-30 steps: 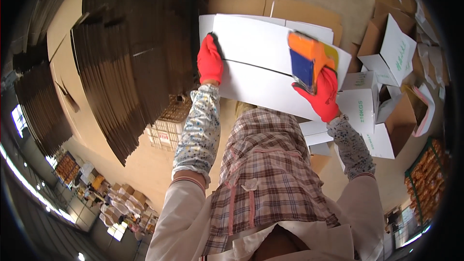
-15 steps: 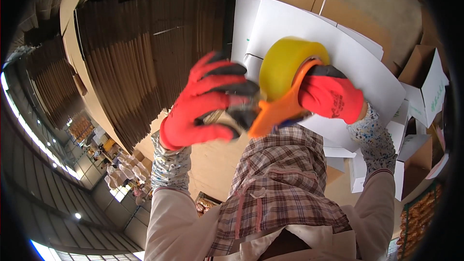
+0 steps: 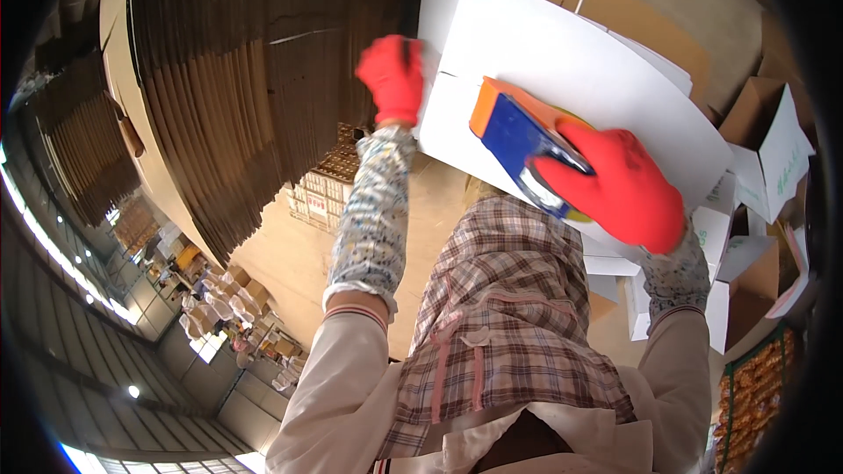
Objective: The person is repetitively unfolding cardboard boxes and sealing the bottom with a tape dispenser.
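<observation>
In my right hand, gloved in red, is a tape dispenser with an orange and blue body. Its orange end lies over a flat white carton, and the fingers wrap round the body. Most of the yellow tape roll is hidden behind the dispenser and the glove. My left hand, in a matching glove, is closed at the carton's left edge, slightly blurred. What its fingers hold, if anything, cannot be made out.
A tall stack of flattened brown cardboard stands on the left. Opened white and brown boxes lie at the right. Stacked crates show beyond my left forearm. A netted orange-brown stack sits at the lower right.
My left hand has moved away from the dispenser, up to the carton's left edge, and its spread fingers have closed. My right hand has turned the dispenser and lowered it toward the carton.
</observation>
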A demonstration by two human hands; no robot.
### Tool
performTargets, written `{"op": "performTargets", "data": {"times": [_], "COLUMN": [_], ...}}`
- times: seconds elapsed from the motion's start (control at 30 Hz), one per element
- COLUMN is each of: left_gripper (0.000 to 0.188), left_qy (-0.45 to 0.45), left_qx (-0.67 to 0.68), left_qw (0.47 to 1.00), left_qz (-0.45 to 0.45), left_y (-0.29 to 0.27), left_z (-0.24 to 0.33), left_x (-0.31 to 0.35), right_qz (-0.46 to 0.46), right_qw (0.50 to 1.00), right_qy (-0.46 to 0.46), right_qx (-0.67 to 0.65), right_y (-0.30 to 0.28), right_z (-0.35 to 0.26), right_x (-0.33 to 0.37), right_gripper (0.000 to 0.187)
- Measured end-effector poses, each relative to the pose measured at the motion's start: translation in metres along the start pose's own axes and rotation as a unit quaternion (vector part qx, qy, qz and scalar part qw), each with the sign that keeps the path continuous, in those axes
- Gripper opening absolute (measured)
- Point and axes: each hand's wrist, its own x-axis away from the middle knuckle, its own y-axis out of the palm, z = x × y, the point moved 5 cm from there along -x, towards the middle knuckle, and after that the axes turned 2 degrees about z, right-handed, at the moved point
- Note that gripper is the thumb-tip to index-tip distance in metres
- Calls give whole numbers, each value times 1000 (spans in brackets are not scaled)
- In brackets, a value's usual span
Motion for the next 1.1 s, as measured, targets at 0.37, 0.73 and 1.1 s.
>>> {"op": "performTargets", "data": {"times": [0.37,0.73,1.1], "left_gripper": [42,45,65], "left_qy": [-113,-103,-505], "left_qx": [448,309,524], "left_qw": [871,935,576], "left_qz": [-169,-138,-372], "left_y": [-26,-30,27], "left_z": [50,52,9], "left_x": [39,34,65], "right_qz": [-79,-10,353], "right_qw": [994,863,884], "right_qy": [51,489,308], "right_qx": [-46,-130,0], "right_y": [11,-111,14], "right_z": [-15,115,214], "right_x": [5,247,227], "right_gripper": [43,36,37]}}
